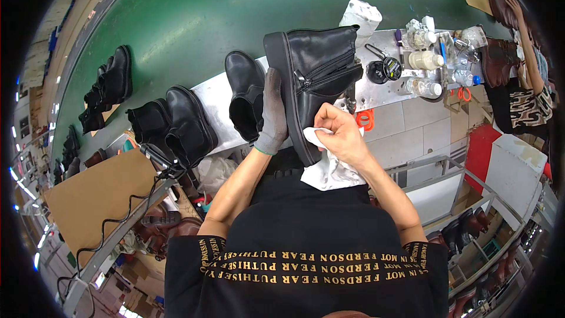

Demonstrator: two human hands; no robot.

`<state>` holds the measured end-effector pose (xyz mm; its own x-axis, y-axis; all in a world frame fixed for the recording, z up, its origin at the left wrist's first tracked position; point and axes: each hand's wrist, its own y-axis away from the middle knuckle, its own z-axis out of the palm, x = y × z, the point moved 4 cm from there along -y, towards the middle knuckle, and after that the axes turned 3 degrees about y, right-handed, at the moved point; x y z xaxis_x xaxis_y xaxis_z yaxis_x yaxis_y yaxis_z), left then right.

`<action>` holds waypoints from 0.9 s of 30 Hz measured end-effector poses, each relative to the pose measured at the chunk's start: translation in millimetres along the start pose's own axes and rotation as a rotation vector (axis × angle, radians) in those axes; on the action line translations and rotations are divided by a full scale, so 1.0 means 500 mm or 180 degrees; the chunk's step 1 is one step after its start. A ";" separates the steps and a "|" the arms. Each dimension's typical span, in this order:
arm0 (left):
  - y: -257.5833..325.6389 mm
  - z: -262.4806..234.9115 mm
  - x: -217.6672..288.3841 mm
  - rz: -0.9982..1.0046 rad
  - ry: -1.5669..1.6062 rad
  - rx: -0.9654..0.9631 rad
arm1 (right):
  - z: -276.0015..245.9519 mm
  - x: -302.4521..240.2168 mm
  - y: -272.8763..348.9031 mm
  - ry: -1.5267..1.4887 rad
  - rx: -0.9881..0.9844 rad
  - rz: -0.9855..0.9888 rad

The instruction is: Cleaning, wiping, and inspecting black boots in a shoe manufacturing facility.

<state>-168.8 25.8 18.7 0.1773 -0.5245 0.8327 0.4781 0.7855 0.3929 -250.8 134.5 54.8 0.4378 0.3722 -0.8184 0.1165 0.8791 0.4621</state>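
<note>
"So, where is the black boot (321,47)?"

"In front of the person's chest, over the near edge of the metal sheet (376,97). Its sole faces left, its shaft points right, and a zip shows on the side."

"And the left hand (272,112)?"

"Grey-gloved, lying along the sole, fingers straight and together. The thumb is hidden, so I can't tell whether it clamps the boot."

"What about the right hand (344,138)?"

"Bare, with thumb and fingers pinched on a white cloth (332,172), close against the boot's lower end. The rest of the cloth hangs below the fingers."

"What's around them?"

"Another boot (244,69), also black, sits just left of the gloved hand, with a black pair (188,118) farther left. To the right are a round black container (385,69) and several bottles (425,60). Beyond spreads the green tabletop (188,6)."

"Anyone else?"

"At the far right, a co-worker's hand (513,6) touches brown footwear (495,7)."
</note>
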 end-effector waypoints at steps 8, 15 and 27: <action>-0.020 -0.034 -0.036 0.0244 -0.0116 -0.0126 | -0.003 -0.008 -0.005 0.0299 -0.0407 -0.0072; 0.001 0.001 0.001 0.0150 -0.0135 -0.0075 | -0.005 0.008 0.003 -0.0009 0.0290 -0.0279; -0.014 -0.031 -0.032 -0.0134 0.0557 -0.0271 | -0.001 0.011 0.003 0.0181 0.0476 -0.0550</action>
<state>-161.6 23.6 -3.5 0.2990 -0.6112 0.7328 0.5581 0.7349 0.3853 -248.6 137.7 50.8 0.3493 0.2398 -0.9058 0.3181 0.8789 0.3554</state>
